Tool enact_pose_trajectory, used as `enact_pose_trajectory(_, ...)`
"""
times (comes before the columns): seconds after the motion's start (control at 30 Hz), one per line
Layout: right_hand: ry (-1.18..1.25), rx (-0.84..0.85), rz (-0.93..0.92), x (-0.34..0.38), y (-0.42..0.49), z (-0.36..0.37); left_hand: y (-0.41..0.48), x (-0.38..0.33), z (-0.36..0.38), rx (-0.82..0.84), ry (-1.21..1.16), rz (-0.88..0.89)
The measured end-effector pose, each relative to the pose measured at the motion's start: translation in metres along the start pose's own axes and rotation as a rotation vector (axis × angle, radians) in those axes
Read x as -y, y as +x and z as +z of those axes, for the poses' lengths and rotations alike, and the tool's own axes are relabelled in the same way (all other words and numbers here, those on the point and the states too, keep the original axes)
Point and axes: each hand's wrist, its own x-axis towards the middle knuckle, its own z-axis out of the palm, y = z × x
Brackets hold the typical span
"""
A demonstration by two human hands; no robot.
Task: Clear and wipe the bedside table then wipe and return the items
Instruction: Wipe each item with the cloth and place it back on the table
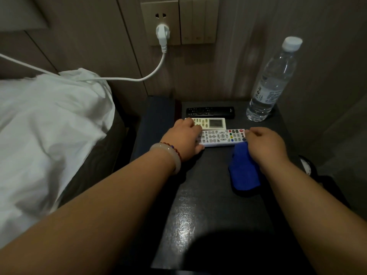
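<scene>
On the dark bedside table lie three remotes side by side: a black one at the back, a cream air-conditioner remote with a screen, and a white remote with coloured buttons nearest me. My left hand grips the left end of the white remote. My right hand pinches that remote's right end and holds a blue cloth under the palm. A clear water bottle with a white cap stands at the table's back right.
A bed with white bedding lies close on the left. A white plug sits in the wall socket above the table, its cable running left over the bedding. Wall switches are beside the socket. A dark object lies right of the table.
</scene>
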Motion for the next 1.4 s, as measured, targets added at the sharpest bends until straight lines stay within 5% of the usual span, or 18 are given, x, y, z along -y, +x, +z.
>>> enact_pose_trajectory(0.3,0.312,0.051,-0.08,0.001,-0.041,-0.034,-0.032,-0.018,-0.003,-0.261,-0.288,-0.01)
enact_pose_trajectory(0.47,0.637,0.357,-0.198,0.003,-0.074,-0.025,-0.061,-0.041,-0.025,0.149,-1.298,-0.127)
enact_pose_trajectory(0.53,0.851,0.583,-0.127,0.0,-0.078,-0.03,-0.074,-0.039,-0.032,0.27,-1.462,-0.169)
enact_pose_trajectory(0.63,0.726,0.742,-0.129,-0.008,-0.087,-0.043,-0.098,-0.036,-0.042,0.23,-1.344,-0.182)
enact_pose_trajectory(0.9,0.467,0.443,-0.197,-0.016,-0.115,-0.044,-0.14,-0.044,-0.047,0.135,-1.232,-0.24)
enact_pose_trajectory(1.1,0.58,0.611,-0.235,-0.007,-0.141,-0.054,-0.161,-0.054,-0.061,0.397,-1.31,-0.249)
enact_pose_trajectory(1.4,0.272,0.325,-0.355,-0.014,-0.159,-0.075,-0.188,-0.061,-0.074,0.18,-1.157,-0.315)
